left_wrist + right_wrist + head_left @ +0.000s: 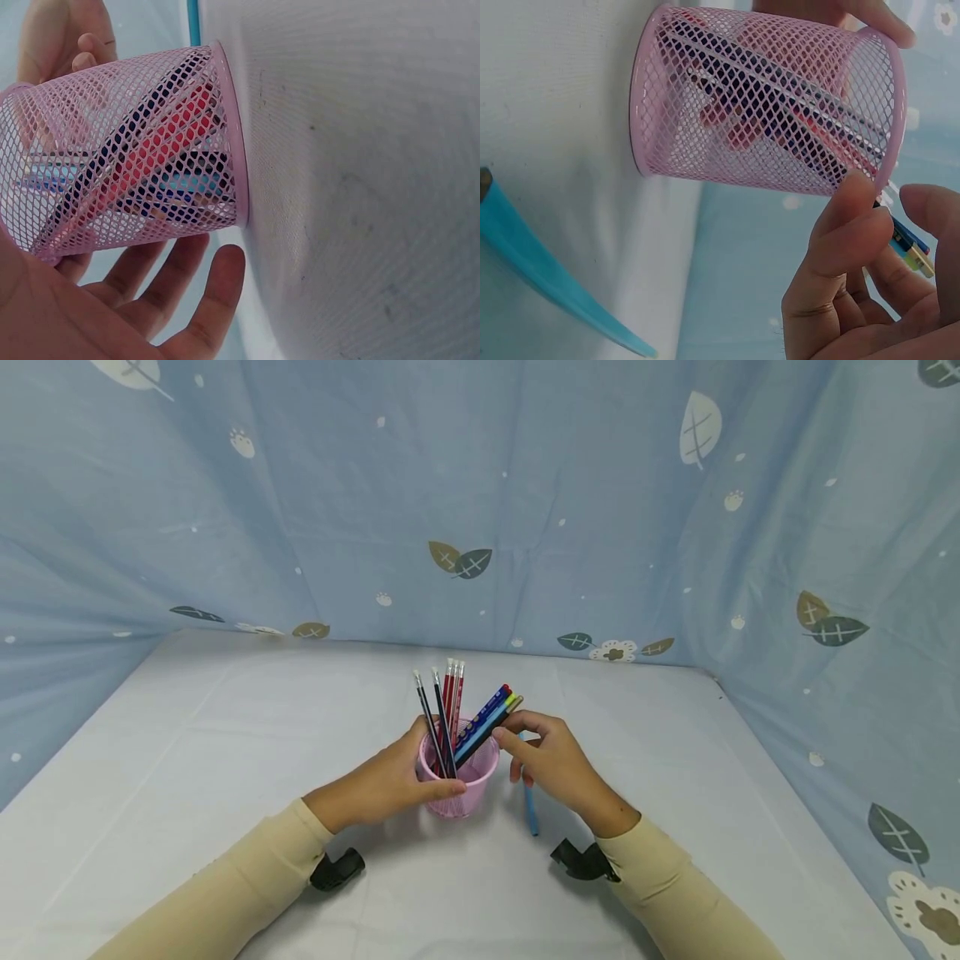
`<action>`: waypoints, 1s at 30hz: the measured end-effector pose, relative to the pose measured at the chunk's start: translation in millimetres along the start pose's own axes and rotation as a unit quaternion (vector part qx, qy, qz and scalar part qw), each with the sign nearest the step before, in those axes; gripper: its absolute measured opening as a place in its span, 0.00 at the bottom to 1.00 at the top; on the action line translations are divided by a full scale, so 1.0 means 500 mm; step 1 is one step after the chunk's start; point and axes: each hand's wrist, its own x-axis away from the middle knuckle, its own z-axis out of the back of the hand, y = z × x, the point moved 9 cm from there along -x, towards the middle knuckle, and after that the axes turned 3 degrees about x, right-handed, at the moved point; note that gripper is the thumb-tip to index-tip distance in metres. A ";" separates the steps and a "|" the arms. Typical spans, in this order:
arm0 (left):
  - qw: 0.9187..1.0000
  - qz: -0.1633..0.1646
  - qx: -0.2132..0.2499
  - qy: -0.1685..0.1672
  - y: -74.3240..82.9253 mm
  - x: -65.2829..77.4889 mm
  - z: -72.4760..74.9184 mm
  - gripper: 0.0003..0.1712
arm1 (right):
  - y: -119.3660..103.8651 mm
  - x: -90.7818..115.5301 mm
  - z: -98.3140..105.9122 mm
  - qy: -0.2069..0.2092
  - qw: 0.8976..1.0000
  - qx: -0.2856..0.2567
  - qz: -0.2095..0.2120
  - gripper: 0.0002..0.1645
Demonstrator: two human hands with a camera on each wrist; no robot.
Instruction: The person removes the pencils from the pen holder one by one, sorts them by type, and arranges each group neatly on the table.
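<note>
A pink mesh pen cup stands on the table, gripped at its side by my left hand, with the thumb near the rim. Dark pencils and red pencils with white ends lean to the left and back inside it. A dark blue pen, a light blue one and a black one slant to the right. My right hand is at the cup's right rim, its loosely bent fingers close to the pens. In the right wrist view, the thumb and forefinger stand apart. A slim light blue pen lies below this hand.
White cloth covers the table. A blue curtain with leaf prints hangs behind it and along the sides. Black wrist devices are worn at both beige sleeves, close over the table.
</note>
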 end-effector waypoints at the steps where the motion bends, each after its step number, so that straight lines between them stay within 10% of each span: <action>1: 1.000 0.002 0.001 0.001 0.000 0.000 0.000 0.51 | 0.000 0.000 0.000 0.002 1.000 -0.001 0.002 0.19; 30: 1.000 -0.005 -0.005 0.001 0.000 -0.001 -0.002 0.53 | -0.003 0.001 0.007 0.042 0.999 0.004 0.024 0.16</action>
